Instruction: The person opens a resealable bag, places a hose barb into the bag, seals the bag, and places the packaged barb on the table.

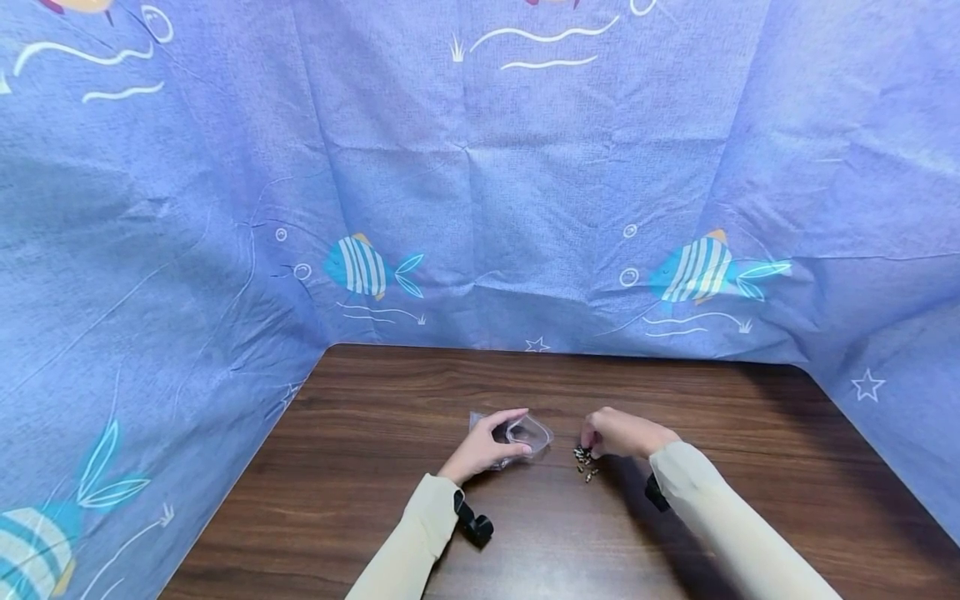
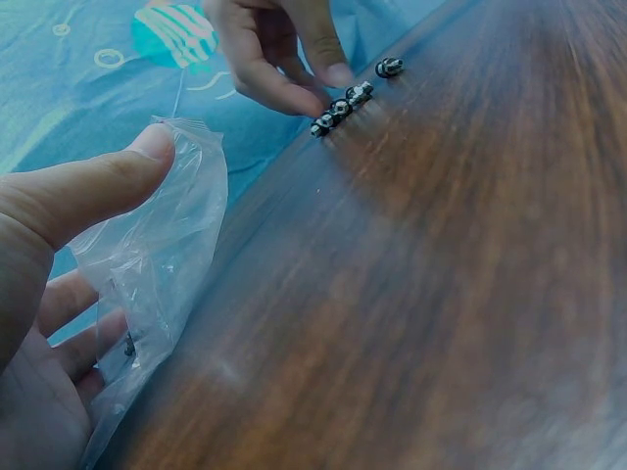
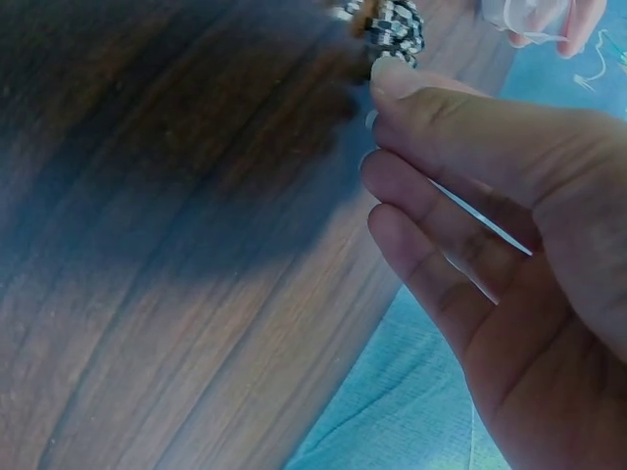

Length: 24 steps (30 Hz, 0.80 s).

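My left hand holds a clear plastic zip bag by its mouth, thumb on one side and fingers on the other. In the left wrist view the bag hangs beside the thumb, and a small dark piece shows through its lower part. To the right, my right hand reaches down to a small heap of metal parts, silver and black, like little screw fittings. Its thumb and forefinger pinch at the heap's edge; the piece between them is mostly hidden. The right wrist view shows the heap just beyond the thumb tip.
Several loose brassy parts lie just in front of the heap on the dark wood-grain table. A blue cloth printed with fish hangs behind the table and along its sides. Black straps circle both wrists.
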Each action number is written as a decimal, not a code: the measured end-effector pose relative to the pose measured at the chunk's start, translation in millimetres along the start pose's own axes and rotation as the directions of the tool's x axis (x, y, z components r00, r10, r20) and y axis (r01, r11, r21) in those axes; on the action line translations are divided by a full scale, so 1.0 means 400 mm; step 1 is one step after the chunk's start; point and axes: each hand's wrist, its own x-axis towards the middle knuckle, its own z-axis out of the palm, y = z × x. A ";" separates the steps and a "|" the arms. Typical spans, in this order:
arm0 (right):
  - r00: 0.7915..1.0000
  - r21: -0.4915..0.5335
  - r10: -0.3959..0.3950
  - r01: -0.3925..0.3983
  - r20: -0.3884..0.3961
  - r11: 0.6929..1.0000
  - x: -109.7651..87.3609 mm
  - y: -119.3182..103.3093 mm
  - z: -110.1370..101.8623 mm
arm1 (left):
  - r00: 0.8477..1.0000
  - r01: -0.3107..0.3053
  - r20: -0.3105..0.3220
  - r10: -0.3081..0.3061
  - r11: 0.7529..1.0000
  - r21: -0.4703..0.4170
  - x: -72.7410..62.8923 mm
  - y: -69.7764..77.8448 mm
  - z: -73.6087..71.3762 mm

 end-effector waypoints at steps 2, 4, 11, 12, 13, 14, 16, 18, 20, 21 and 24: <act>0.999 0.003 0.042 -0.042 0.016 0.999 0.002 -0.010 -0.001 | 1.000 -0.001 0.000 0.001 1.000 -0.001 0.000 0.000 0.000; 0.998 -0.007 0.064 -0.064 0.025 0.998 0.004 -0.008 0.005 | 1.000 -0.004 0.000 0.004 1.000 0.000 0.000 -0.001 0.000; 0.996 -0.055 0.082 -0.080 0.029 0.995 0.010 -0.006 0.015 | 1.000 -0.001 0.004 0.001 1.000 0.000 0.000 -0.001 -0.001; 0.997 -0.059 0.076 -0.074 0.026 0.995 0.010 -0.004 0.017 | 1.000 -0.004 0.003 0.004 1.000 0.001 0.001 -0.002 -0.001; 0.998 -0.064 0.067 -0.066 0.022 0.996 0.011 -0.001 0.019 | 1.000 -0.005 0.003 0.005 1.000 0.001 0.001 -0.002 -0.002; 0.998 -0.068 0.056 -0.054 0.018 0.996 0.011 0.001 0.021 | 1.000 -0.004 0.004 0.004 1.000 0.002 0.001 -0.003 -0.001; 0.999 -0.078 0.039 -0.038 0.012 0.996 0.011 0.005 0.023 | 1.000 -0.005 0.007 0.005 1.000 0.001 0.002 -0.004 -0.001; 1.000 -0.090 0.026 -0.026 0.008 0.996 0.010 0.005 0.023 | 1.000 -0.005 0.008 0.005 1.000 -0.001 0.002 -0.004 -0.001; 1.000 -0.101 0.026 -0.025 0.010 0.995 0.009 0.002 0.022 | 1.000 -0.003 0.009 0.003 1.000 -0.001 0.002 -0.004 -0.002; 0.999 -0.104 0.031 -0.029 0.012 0.994 0.008 0.000 0.021 | 1.000 -0.003 0.009 0.003 1.000 -0.002 0.002 -0.003 -0.002; 0.999 -0.115 0.033 -0.031 0.015 0.993 0.007 -0.002 0.018 | 1.000 -0.007 0.010 0.007 1.000 -0.004 0.002 -0.004 -0.002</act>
